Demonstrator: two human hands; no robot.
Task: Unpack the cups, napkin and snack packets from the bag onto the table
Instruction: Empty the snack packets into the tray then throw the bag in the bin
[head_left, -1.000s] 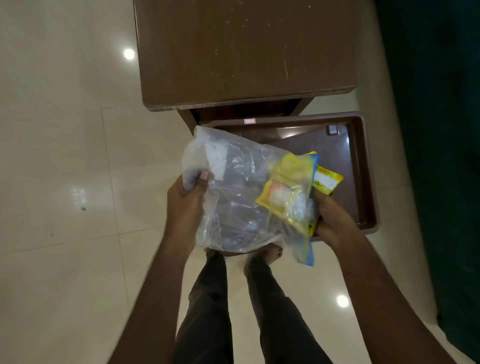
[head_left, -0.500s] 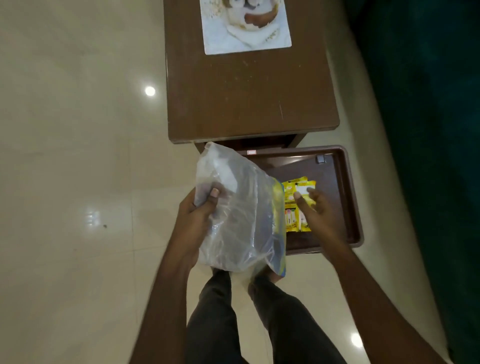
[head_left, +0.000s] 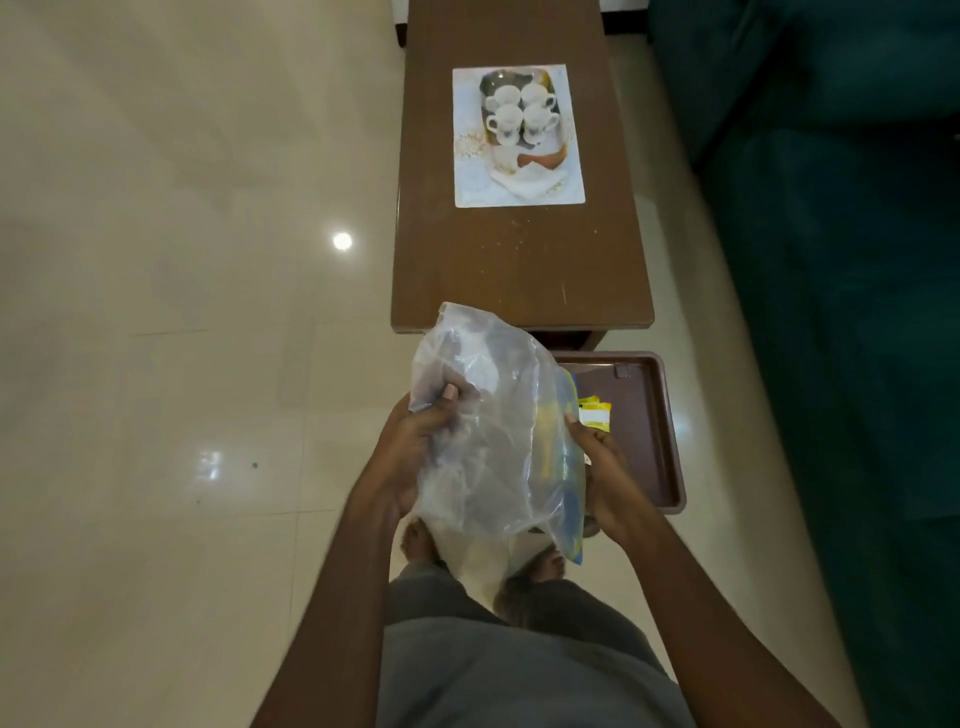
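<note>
- clear plastic bag (head_left: 488, 441) held in the air over the near end of the brown table (head_left: 519, 270), both hands on it
- left hand (head_left: 415, 447) pinches the bag's left side, thumb on top
- right hand (head_left: 605, 473) closed around the bag's right edge
- bag contents: blurred, something yellow and blue along the right side
- brown tray (head_left: 649, 431) below the table end holds a yellow snack packet (head_left: 595, 414)
- printed photo (head_left: 517, 136) of cups lies on the table

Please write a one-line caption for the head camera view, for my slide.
Both hands, left hand and right hand, hold a clear plastic bag above a brown tray.
</note>
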